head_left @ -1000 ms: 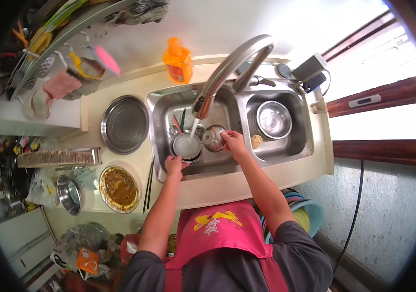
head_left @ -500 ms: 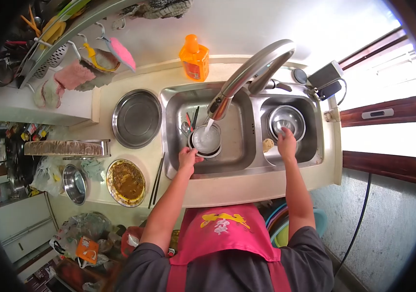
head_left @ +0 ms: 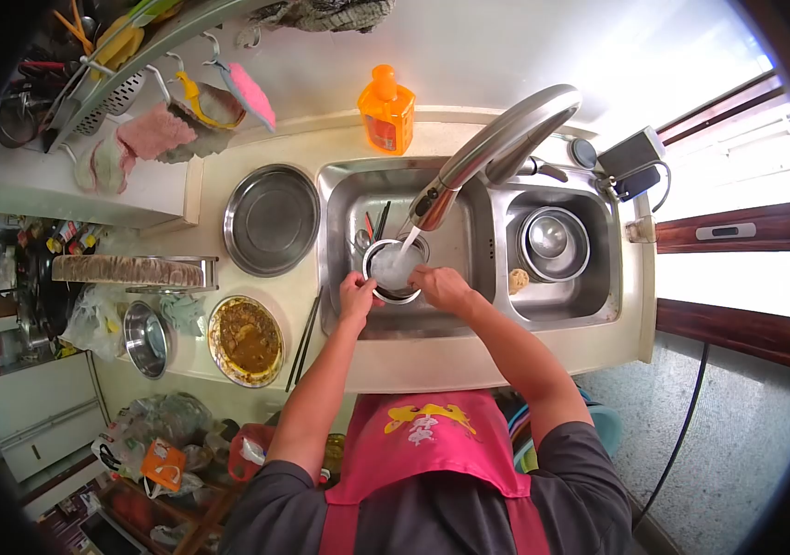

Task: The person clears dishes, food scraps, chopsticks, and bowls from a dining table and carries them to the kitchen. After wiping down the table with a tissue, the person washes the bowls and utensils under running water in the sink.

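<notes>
In the left basin, water from the tap (head_left: pixel 435 205) runs into a bowl (head_left: pixel 393 266), which looks full of cloudy water. My left hand (head_left: pixel 358 298) is closed on the bowl's near left rim. At its right rim is my right hand (head_left: pixel 444 289), fingers closed on the edge. Another round dish shows partly behind and beneath this bowl. A spoon (head_left: pixel 362 240) and chopsticks (head_left: pixel 383 220) lie in the basin just beyond it. The right basin holds nested metal bowls (head_left: pixel 554 242) and a tan scrubber (head_left: pixel 519 280).
Left of the sink are a round metal pan (head_left: pixel 272 220), a plate of brown food remains (head_left: pixel 246 340), dark chopsticks (head_left: pixel 305 339) and a metal bowl (head_left: pixel 146 339). An orange soap bottle (head_left: pixel 387 111) stands behind the sink. Cloths (head_left: pixel 156 134) hang at the upper left.
My right hand has left the nested bowls in the right basin and moved left to the bowl under the tap. My left hand stays at that bowl's rim. The view has shifted slightly.
</notes>
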Available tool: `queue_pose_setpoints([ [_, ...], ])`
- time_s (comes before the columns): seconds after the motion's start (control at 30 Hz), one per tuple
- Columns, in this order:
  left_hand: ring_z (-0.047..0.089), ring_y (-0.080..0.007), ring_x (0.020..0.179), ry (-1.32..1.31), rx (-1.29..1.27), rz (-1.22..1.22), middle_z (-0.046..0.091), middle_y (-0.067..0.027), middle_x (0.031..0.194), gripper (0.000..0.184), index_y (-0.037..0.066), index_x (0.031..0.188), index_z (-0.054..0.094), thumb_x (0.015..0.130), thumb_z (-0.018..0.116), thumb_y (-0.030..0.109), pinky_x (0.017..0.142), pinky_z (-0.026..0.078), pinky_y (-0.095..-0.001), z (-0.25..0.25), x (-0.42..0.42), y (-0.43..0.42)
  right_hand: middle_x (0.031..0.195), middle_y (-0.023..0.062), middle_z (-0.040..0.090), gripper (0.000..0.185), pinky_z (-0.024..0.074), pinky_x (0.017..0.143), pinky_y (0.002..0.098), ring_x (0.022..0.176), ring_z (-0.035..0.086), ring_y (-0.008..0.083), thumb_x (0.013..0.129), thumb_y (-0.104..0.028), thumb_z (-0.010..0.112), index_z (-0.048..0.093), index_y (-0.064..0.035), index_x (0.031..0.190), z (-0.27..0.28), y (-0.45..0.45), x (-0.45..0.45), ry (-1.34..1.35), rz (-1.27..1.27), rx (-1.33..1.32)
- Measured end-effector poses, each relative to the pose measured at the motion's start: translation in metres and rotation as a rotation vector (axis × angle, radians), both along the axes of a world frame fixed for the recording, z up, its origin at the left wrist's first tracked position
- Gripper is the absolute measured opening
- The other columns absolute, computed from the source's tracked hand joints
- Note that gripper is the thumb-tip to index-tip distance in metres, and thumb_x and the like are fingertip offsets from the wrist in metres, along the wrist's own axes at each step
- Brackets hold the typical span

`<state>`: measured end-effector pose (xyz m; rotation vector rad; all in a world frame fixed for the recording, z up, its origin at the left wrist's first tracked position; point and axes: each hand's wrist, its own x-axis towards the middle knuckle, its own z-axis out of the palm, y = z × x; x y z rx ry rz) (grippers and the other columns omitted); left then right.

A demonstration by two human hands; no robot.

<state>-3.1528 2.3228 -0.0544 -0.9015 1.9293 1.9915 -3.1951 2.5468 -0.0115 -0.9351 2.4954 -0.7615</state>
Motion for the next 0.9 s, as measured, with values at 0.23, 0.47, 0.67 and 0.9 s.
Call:
queue_pose_setpoints([
  [0.23,0.057,-0.018,0.049,-0.046,0.016,0.043,0.052,-0.0059,0.071,0.012,0.003,0.078,0.049,0.083,0.06,0.003,0.042,0.055,-0.0334,-0.007,0.007,0.0,0.09,0.0152,0.067,0.018,0.0528,0.068,0.0391,0.079,0.067,0.0288,0.089,-0.013,0.057,0.064,-0.0005,0.101,0.008,0.004,0.001,-0.309,-0.379,-0.262],
  [0.47,0.061,-0.024,0.048,-0.121,0.079,0.035,0.054,-0.0081,0.074,0.011,0.002,0.08,0.049,0.083,0.059,0.004,0.042,0.054,-0.0335,-0.004,0.002,0.005,0.078,0.0059,0.065,0.023,0.045,0.052,0.0269,0.057,0.056,0.0104,0.096,-0.019,0.056,0.064,0.0013,0.102,0.006,0.045,0.007,-0.947,-0.971,-0.586],
  [0.67,0.062,-0.0244,0.048,-0.116,0.077,0.044,0.054,-0.0084,0.072,0.012,0.002,0.082,0.048,0.084,0.059,0.006,0.043,0.054,-0.0333,-0.011,0.003,0.018,0.078,0.0119,0.066,0.025,0.0504,0.061,0.0352,0.066,0.063,0.0201,0.095,-0.022,0.055,0.063,0.0012,0.101,-0.025,0.026,0.013,-0.565,-0.985,-0.506],
  [0.9,0.061,-0.0235,0.048,-0.16,-0.031,0.03,0.055,-0.0105,0.077,0.012,0.001,0.084,0.048,0.084,0.059,0.005,0.042,0.056,-0.0349,-0.022,0.014,0.02,0.09,0.0212,0.067,0.024,0.0497,0.076,0.0462,0.089,0.064,0.0399,0.093,-0.022,0.055,0.063,-0.0002,0.099,-0.035,0.014,0.003,-0.019,-0.937,-0.266],
])
